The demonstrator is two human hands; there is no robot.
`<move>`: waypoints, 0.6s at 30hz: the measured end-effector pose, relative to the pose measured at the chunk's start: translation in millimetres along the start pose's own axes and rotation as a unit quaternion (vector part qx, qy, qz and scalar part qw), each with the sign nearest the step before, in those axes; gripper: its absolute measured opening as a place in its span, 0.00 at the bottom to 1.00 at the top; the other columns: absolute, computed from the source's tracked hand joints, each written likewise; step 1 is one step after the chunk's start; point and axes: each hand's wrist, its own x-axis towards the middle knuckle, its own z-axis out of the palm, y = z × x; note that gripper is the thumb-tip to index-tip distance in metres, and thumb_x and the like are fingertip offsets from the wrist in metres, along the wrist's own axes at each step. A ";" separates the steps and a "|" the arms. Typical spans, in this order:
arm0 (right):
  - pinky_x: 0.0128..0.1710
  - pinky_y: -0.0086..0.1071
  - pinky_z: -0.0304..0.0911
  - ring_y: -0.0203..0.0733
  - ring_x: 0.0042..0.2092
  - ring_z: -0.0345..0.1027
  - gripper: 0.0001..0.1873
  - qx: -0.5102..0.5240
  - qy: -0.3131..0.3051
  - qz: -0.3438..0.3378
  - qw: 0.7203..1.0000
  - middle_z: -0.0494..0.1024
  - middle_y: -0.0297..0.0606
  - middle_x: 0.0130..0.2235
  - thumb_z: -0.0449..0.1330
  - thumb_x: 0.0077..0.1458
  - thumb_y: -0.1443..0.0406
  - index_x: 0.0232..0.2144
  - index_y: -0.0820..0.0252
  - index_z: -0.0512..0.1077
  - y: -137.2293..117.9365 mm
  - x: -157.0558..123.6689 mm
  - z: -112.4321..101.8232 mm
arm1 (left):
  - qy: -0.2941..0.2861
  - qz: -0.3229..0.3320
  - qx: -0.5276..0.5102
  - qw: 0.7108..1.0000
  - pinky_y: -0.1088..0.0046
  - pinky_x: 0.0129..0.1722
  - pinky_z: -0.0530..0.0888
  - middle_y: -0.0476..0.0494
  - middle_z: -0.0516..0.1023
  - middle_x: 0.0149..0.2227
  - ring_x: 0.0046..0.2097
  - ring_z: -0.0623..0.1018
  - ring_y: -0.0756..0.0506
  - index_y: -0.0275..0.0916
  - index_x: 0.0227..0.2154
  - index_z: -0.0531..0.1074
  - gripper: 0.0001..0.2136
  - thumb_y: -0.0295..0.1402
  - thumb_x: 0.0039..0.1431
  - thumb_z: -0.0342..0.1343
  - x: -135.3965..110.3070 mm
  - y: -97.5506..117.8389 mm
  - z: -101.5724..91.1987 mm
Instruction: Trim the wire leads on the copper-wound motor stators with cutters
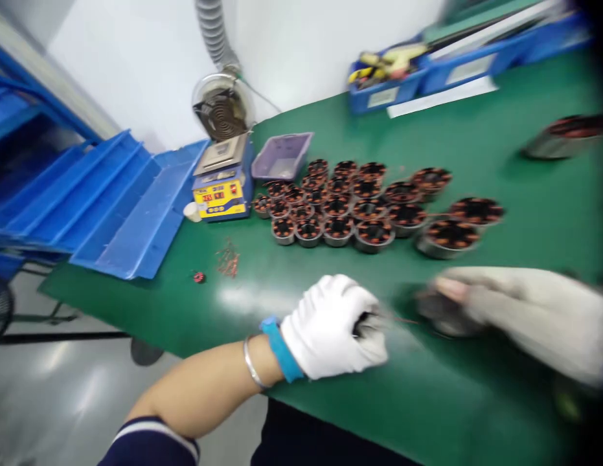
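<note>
Roughly 24 stators (359, 200) on mat; 2 gloved hands, one blurred part (442, 314).

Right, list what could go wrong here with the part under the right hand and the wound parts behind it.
1. The right hand covers a blurred round part near the cluster of wound stators; a wide sweep could knock them.
2. The left hand seems to pinch a thin wire; a hard tug might snap it.
3. Loose wire scraps could get dragged into the work.

The soldering station (222, 188), left of the purple tray (282, 156), is showing red digits on its yellow panel; blur is making them unreadable.
</note>
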 end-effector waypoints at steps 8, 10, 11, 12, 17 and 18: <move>0.24 0.31 0.59 0.38 0.25 0.65 0.19 0.033 -0.027 0.053 0.998 0.73 0.34 0.22 0.52 0.53 0.50 0.25 0.57 0.73 -45.7 -3.2 4.3 | 0.019 0.012 -0.022 0.999 0.65 0.37 0.72 0.42 0.69 0.33 0.36 0.70 0.44 0.38 0.33 0.64 0.06 0.25 0.51 0.49 2.0 2.3 1.7; 0.24 0.31 0.57 0.37 0.24 0.62 0.22 0.043 -0.004 0.026 0.999 0.71 0.35 0.21 0.49 0.55 0.50 0.21 0.58 0.69 -46.7 -4.1 9.3 | 0.020 0.012 -0.016 1.000 0.65 0.36 0.72 0.42 0.68 0.33 0.36 0.70 0.44 0.38 0.33 0.63 0.06 0.24 0.51 0.49 2.0 2.0 2.3; 0.24 0.30 0.57 0.37 0.24 0.62 0.21 0.047 0.004 0.018 0.999 0.70 0.34 0.21 0.49 0.55 0.51 0.20 0.58 0.68 -47.1 -4.6 10.5 | 0.021 0.013 -0.014 1.000 0.65 0.36 0.72 0.42 0.68 0.33 0.36 0.70 0.44 0.38 0.33 0.63 0.06 0.24 0.51 0.49 2.0 1.8 2.5; 0.24 0.30 0.57 0.37 0.24 0.62 0.21 0.047 0.012 0.010 0.999 0.70 0.34 0.21 0.48 0.55 0.51 0.20 0.58 0.67 -47.8 -5.1 10.8 | 0.021 0.013 -0.014 1.000 0.65 0.36 0.72 0.42 0.68 0.33 0.36 0.70 0.44 0.38 0.34 0.63 0.07 0.24 0.51 0.48 1.9 1.5 2.7; 0.26 0.32 0.57 0.38 0.25 0.64 0.20 0.025 0.078 -0.014 0.997 0.71 0.36 0.23 0.48 0.54 0.53 0.19 0.57 0.68 -52.9 -7.8 9.0 | 0.004 0.006 -0.027 1.000 0.65 0.37 0.71 0.42 0.68 0.34 0.37 0.70 0.44 0.38 0.34 0.63 0.07 0.24 0.51 0.48 2.4 2.1 1.4; 0.26 0.32 0.58 0.38 0.25 0.64 0.20 0.030 0.084 -0.010 0.996 0.71 0.36 0.22 0.48 0.54 0.53 0.19 0.57 0.68 -52.4 -7.7 8.8 | 0.001 0.001 -0.029 1.000 0.65 0.37 0.71 0.42 0.68 0.34 0.36 0.70 0.44 0.38 0.33 0.62 0.07 0.24 0.50 0.48 2.8 2.5 1.2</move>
